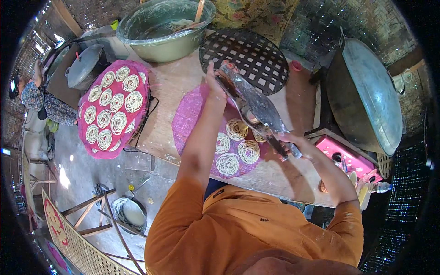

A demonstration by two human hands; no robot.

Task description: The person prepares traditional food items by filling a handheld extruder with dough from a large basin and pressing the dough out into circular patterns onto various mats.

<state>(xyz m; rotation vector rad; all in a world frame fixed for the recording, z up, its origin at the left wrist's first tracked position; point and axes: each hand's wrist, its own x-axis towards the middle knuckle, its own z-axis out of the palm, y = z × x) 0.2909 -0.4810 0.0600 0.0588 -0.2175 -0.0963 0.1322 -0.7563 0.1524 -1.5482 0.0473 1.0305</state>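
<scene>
My left hand (219, 80) grips the upper left end of a hand-held press (256, 99) made of two long dark pieces, with fingertips over its far end. My right hand (297, 142) holds the press's lower right end. Under it, on a round purple sheet (185, 115), lie several flat coils of pale noodle-like strands (249, 151). The press hides part of the sheet and some coils. Left of my left arm, a round tray with a magenta cloth (113, 84) bears many similar coils.
A green basin (165, 48) with a stick and a black openwork tray (244, 58) stand behind. A large lidded wok (364, 96) and pink box (347, 156) are at right. A lidded pot (86, 67) and a person (48, 103) are left; a bucket (129, 215) stands on the floor.
</scene>
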